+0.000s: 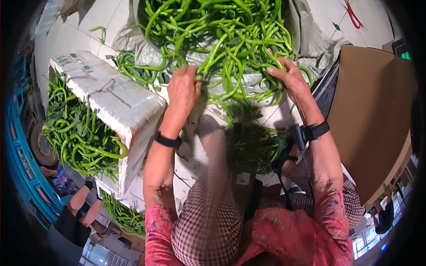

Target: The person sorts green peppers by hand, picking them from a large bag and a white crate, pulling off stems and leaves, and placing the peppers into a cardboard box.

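Note:
Long green peppers [230,48] spill out of an open woven sack [306,26] onto the white tiled floor. At the left of the spill, my left hand [183,88] has its fingers curled round the end of some peppers. On the other side, my right hand [290,77] has thumb and fingers bent close together at the peppers' edge; what lies between the fingertips is too small to make out. A few peppers hang down between the two hands. Loose green leaves and stems [255,146] lie in shadow on the floor near my knees.
A white foam box [115,97] full of peppers lies tilted at the left, more peppers [122,215] below it. At the right stands a large brown cardboard box [372,106]. A blue vehicle [22,164] and another person's legs [77,208] show at the far left.

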Action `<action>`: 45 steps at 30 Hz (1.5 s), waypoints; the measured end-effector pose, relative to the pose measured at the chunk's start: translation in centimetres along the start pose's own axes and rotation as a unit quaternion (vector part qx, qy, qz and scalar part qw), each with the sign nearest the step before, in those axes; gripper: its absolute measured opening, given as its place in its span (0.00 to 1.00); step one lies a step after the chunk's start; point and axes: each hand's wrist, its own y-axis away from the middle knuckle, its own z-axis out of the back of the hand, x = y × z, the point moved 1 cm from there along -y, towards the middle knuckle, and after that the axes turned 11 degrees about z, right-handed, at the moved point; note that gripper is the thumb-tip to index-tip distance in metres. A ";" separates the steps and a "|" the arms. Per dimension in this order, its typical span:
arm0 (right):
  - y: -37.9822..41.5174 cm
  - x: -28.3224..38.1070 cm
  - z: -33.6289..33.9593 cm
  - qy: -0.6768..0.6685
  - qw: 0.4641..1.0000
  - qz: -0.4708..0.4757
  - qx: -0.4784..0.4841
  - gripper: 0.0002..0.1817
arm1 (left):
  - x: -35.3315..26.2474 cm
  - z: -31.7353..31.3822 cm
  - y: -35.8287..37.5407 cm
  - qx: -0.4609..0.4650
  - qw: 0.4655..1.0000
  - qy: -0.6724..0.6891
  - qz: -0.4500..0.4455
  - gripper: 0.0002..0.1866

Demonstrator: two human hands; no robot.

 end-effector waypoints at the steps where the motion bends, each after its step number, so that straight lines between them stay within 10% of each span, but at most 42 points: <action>1: 0.0 0.3 0.2 -0.052 0.998 -0.023 0.011 0.34 | 0.2 0.2 -0.2 -0.004 1.000 -0.001 -0.005 0.13; 3: 0.0 -0.6 1.1 -0.090 0.993 -0.069 0.012 0.32 | 1.2 0.5 0.5 0.107 0.961 0.189 0.174 0.10; 5: 0.1 -0.7 1.3 -0.128 0.985 -0.113 0.018 0.30 | -0.4 3.1 1.2 0.161 0.805 0.519 0.239 0.09; 9: 1.2 -0.6 -0.8 -0.218 0.975 -0.048 -0.006 0.13 | -1.8 1.0 1.0 0.188 0.868 0.424 0.179 0.08; 20: 1.3 -3.9 -6.7 -0.159 0.983 -0.045 0.078 0.22 | -4.8 -8.2 -0.1 0.056 0.956 0.269 0.102 0.31; 23: 2.0 -3.0 -6.7 -0.289 0.945 -0.062 0.139 0.19 | -5.9 -6.5 0.4 0.205 0.906 0.348 0.130 0.29; 26: 2.8 -2.3 -6.5 -0.300 0.944 -0.040 0.129 0.17 | -6.5 -5.1 1.6 0.320 0.725 0.574 0.205 0.27; 29: 3.9 -0.8 -6.8 -0.267 0.954 0.010 0.133 0.18 | -7.9 -4.2 2.2 0.214 0.830 0.494 0.147 0.24; 39: 7.5 6.7 -8.7 -0.022 0.973 0.227 0.021 0.16 | -11.4 0.9 2.7 0.068 0.863 0.482 0.133 0.26; 41: 9.2 9.7 -9.3 -0.217 0.956 0.194 0.042 0.18 | -10.4 1.5 1.9 0.101 0.791 0.574 0.186 0.24; 45: 11.6 13.5 -5.7 -0.012 0.960 0.278 -0.041 0.15 | -9.1 5.0 0.1 0.101 0.622 0.760 0.157 0.21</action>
